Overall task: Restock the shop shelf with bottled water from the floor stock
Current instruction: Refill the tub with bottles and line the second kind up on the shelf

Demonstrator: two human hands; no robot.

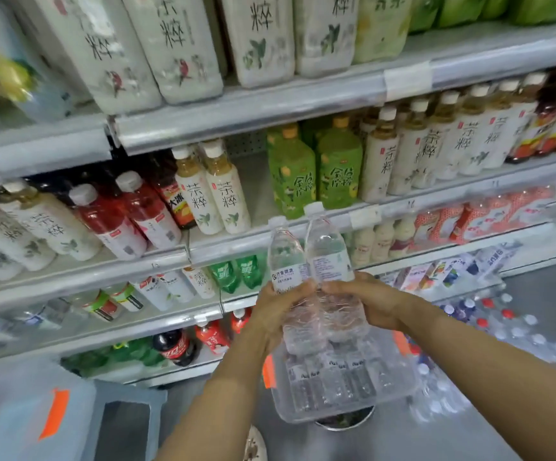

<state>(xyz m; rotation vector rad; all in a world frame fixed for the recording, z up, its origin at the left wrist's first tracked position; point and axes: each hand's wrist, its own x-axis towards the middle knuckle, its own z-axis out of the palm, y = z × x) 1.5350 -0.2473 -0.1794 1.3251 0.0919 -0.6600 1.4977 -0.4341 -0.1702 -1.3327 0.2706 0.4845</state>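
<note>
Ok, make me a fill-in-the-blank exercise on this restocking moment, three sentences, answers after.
1. The left hand grips the left bottle and the right hand grips the right bottle, so ____ bottles are held in all.
2. Both held bottles have caps of ____ colour.
3. The shrink-wrapped water pack shows directly ____ the held bottles.

Missing words: two; white; below.

Left hand (275,316) and right hand (371,302): bare. Left forearm (223,394) and right forearm (486,367): bare along the whole length in view, up to the frame edge. Possible shoe (255,444) at the bottom edge: pale, patterned, too blurred to confirm.
</note>
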